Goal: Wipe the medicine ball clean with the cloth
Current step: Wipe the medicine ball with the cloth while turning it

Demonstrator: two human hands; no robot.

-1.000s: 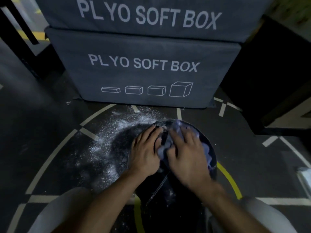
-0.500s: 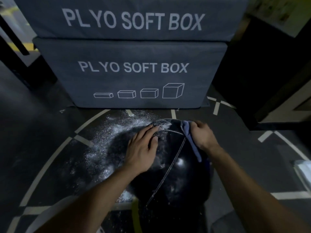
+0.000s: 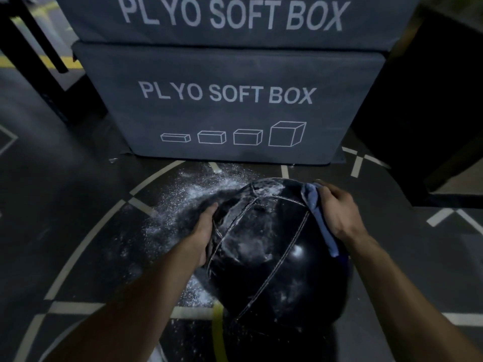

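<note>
A large black medicine ball (image 3: 277, 257) with light stitched seams sits on the dark floor in front of me, smeared with white powder on its upper left panels. My left hand (image 3: 205, 231) lies flat against the ball's left side, fingers straight. On the ball's upper right side, my right hand (image 3: 337, 210) grips a blue cloth (image 3: 317, 212) and presses it to the surface. A strip of the cloth trails down the ball below that hand.
Two stacked grey "PLYO SOFT BOX" blocks (image 3: 235, 100) stand just behind the ball. White powder (image 3: 183, 205) is scattered on the floor to the ball's left. Painted floor lines (image 3: 86, 244) curve around it. A dark block (image 3: 431, 113) stands at the right.
My right hand carried the cloth from the ball's top centre to its upper right side. My left hand slid from the top down to the left side. The ball's top is now uncovered.
</note>
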